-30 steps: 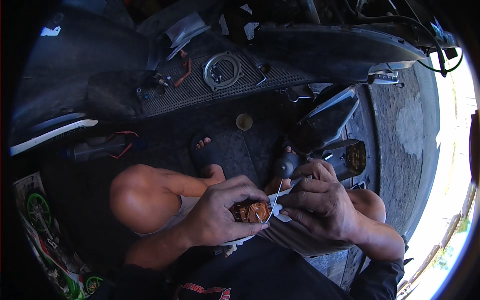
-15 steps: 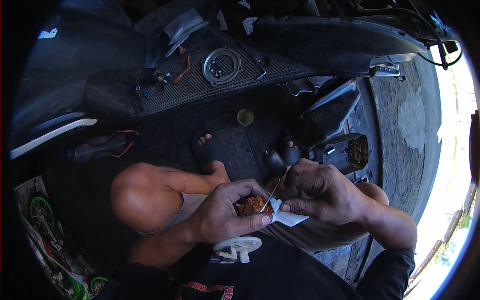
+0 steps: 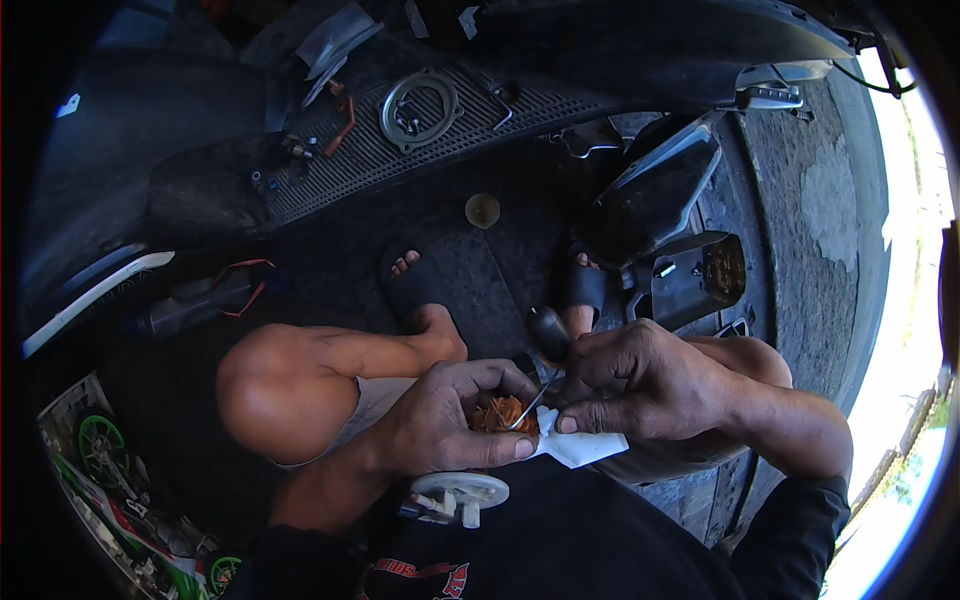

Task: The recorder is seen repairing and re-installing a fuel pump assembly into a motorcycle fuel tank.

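Clamping an orange-brown component (image 3: pixel 508 414) at lap level: left hand (image 3: pixel 445 415), thumb below, fingers curled over the top, so its far side is covered. Right hand (image 3: pixel 650 385) has thumb and fingers closed on a white strip (image 3: pixel 582 442) just beside it. A bent metal rod (image 3: pixel 533 403) runs from the component up toward a black float (image 3: pixel 548 335). Right fingers crowd the rod; can't tell if they touch it. White round flange (image 3: pixel 462 490) sits just below the left hand, its joint to the component hidden.

Beyond: sandaled feet on the dark floor, float overlapping the view near the right one. Dark bottle (image 3: pixel 205 302) with a red strap lies left. Ribbed footboard (image 3: pixel 350 172) carries a metal ring (image 3: pixel 388 115), an L-shaped key (image 3: pixel 503 112) and an orange-red piece (image 3: pixel 342 128).

Containers: ring's opening has small hardware (image 3: pixel 408 122) inside. Black open housing (image 3: pixel 685 303), right: brownish interior, small pale piece inside. Round cup (image 3: pixel 482 211) between the feet and footboard; contents unclear.
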Demonstrator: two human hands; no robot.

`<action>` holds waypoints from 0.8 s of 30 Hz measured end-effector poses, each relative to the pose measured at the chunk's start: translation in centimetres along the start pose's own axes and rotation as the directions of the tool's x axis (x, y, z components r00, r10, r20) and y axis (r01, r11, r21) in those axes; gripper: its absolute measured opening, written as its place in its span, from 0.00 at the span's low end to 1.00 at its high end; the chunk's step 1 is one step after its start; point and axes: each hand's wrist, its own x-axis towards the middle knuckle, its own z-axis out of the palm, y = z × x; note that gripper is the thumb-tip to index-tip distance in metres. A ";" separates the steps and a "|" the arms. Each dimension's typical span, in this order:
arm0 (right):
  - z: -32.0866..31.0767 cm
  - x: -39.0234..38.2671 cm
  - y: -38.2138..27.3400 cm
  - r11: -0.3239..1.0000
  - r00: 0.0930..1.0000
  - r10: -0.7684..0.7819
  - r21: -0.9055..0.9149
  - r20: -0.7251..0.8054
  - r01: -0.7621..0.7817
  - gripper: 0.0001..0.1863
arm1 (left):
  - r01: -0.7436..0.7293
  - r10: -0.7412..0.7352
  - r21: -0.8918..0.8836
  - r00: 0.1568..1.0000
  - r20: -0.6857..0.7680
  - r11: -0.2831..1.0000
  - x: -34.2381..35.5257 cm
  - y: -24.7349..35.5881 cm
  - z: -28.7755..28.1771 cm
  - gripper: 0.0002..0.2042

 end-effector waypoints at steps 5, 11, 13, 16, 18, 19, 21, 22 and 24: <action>-0.1 0.0 -0.5 1.000 1.000 0.004 -0.013 0.019 -0.004 0.13 | -0.113 0.113 -0.060 0.994 -0.001 0.992 0.1 -0.3 0.4 0.23; -0.5 0.0 -1.4 0.996 0.999 -0.020 -0.089 0.037 0.023 0.12 | -0.194 0.193 0.000 0.980 0.055 0.981 0.3 -0.5 -0.3 0.17; -0.3 0.0 -1.7 0.997 1.000 -0.006 -0.071 0.018 0.007 0.11 | -0.214 0.217 -0.064 0.975 0.046 0.975 0.5 -1.0 0.0 0.17; -0.2 0.3 -2.9 0.995 0.999 -0.024 -0.102 -0.025 0.021 0.10 | -0.257 0.268 -0.166 0.962 0.046 0.952 1.1 -2.6 -0.6 0.17; -0.6 0.5 -3.7 0.989 0.995 0.092 -0.120 0.034 -0.087 0.10 | -0.274 0.292 -0.206 0.954 0.061 0.939 1.4 -3.3 -0.7 0.18; -0.5 0.4 -3.5 0.992 0.997 0.080 -0.104 0.019 -0.077 0.10 | -0.247 0.266 -0.255 0.963 0.043 0.935 1.3 -3.5 -0.7 0.19; -0.5 0.1 -3.0 0.978 0.999 0.029 -0.206 0.026 -0.023 0.12 | -0.200 0.217 -0.307 0.976 0.020 0.930 1.2 -3.5 -0.5 0.20; -0.8 0.0 -3.1 0.980 1.000 0.023 -0.199 0.015 -0.020 0.12 | -0.191 0.208 -0.299 0.978 0.027 0.935 1.3 -3.3 -0.4 0.20; -1.4 -0.1 -3.6 0.973 0.994 0.091 -0.216 0.060 -0.076 0.13 | -0.155 0.180 -0.294 0.982 0.059 0.943 1.6 -2.9 -0.1 0.20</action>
